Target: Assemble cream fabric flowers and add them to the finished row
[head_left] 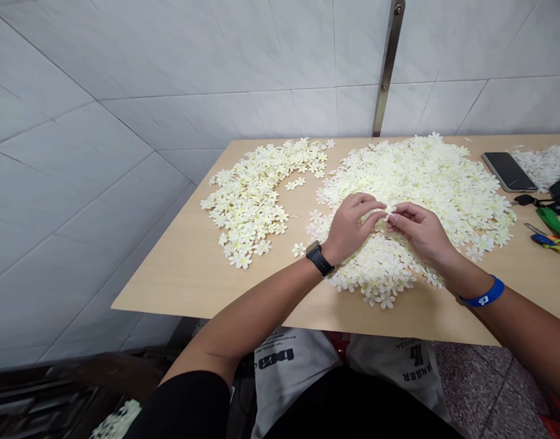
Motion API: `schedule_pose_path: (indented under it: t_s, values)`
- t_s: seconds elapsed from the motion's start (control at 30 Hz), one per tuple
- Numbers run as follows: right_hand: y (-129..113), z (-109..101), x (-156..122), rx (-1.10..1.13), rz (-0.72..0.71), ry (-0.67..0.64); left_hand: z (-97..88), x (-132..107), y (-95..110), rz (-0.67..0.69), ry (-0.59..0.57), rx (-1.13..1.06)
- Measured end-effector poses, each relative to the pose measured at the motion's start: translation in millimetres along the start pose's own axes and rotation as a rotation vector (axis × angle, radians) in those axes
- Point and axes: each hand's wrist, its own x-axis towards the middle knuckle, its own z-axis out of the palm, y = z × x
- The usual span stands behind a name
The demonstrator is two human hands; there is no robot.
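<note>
My left hand, with a black watch on its wrist, pinches one edge of a small cream artificial flower. Fingertips of my right hand close on the same flower from the other side; a blue band circles that wrist. Both hands are held over a large heap of loose cream flowers. A second, curved pile of flowers lies to the left on the tabletop. One single flower rests near my left wrist. What my fingertips cover of the held flower is hidden.
The wooden tabletop meets a tiled wall with a metal bracket. At the right lie a phone, small white pieces, green-handled scissors and a blue-and-yellow-handled tool. Printed sacks stand below the front edge.
</note>
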Motion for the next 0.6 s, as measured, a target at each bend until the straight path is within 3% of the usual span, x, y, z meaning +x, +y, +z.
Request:
schedule_pose_path:
  t_s: [0.37,0.6]
  values:
    - [1.6,0.7,-1.1,0.033,0.029,0.014,-0.4,0.0,-1.8,-0.063,-0.026,-0.066]
    - [1.4,1.3,-1.6,0.029,0.033,-0.01,2.0,-0.7,-3.4,-0.017,0.01,-0.048]
